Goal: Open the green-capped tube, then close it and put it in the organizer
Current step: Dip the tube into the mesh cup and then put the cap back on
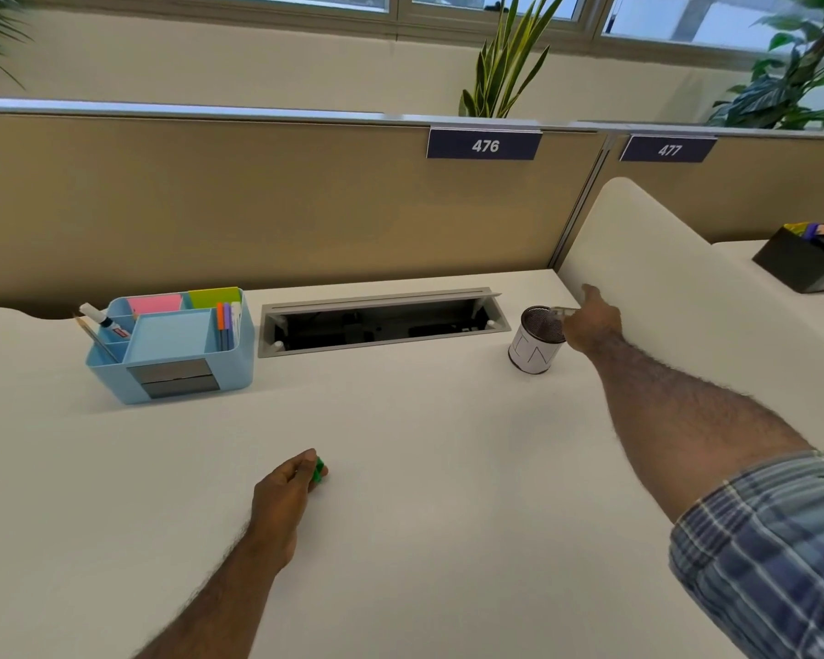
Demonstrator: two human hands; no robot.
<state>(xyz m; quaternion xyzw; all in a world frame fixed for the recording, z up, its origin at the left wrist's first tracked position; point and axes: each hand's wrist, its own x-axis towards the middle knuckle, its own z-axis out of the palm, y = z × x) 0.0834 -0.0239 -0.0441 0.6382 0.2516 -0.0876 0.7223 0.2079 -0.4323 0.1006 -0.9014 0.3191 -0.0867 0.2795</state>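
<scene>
- White desk [400, 420]; blue organizer [170, 344] left of the cable hatch [377, 323].
- Left hand [281, 487] pinches a green cap [319, 469], nearer than the hatch.
- Right hand [591, 321] grips seemingly a clear tube [563, 310] over the mesh cup [536, 340], right of the hatch.

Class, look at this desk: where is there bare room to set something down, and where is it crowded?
Bare: the wide stretch between the blue organizer and the mesh cup, in front of the cable hatch, down to the left hand. Crowded: around the cup, where the right hand reaches.
</scene>
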